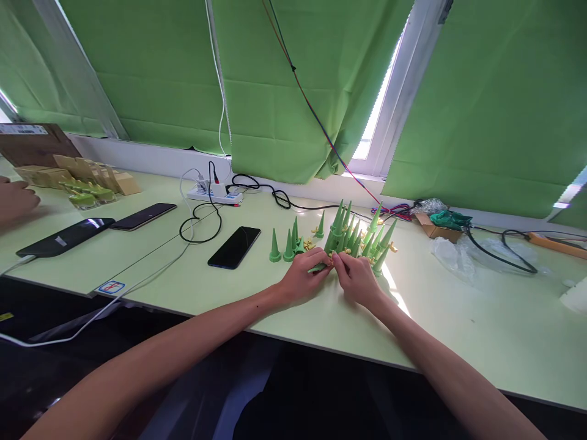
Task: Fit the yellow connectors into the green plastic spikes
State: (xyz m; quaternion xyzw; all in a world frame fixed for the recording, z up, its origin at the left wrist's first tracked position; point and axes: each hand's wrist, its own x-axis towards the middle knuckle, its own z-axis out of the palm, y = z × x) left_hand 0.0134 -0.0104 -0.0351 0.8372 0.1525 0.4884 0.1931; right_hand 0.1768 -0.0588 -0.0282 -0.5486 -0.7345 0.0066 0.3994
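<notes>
My left hand (pixel 302 274) is closed around a green plastic cone (pixel 317 267), which lies tilted with part of it showing between the fingers. Against it, my right hand (pixel 360 280) pinches at the cone's end; whatever sits in those fingertips is too small to make out. Just beyond both hands stands a dense cluster of green cones (pixel 338 229), some with small yellow pieces on them. A few more upright cones (pixel 274 249) are to the left of my left hand. Small loose yellow pieces (pixel 308 244) lie among them on the table.
A black phone (pixel 234 247) lies left of the cones, with two more dark devices further left. Cables and a power strip (pixel 215 195) run along the back. Plastic bags (pixel 454 256) and a small carton (pixel 435 227) are at right. Another person's hand (pixel 17 201) shows at far left.
</notes>
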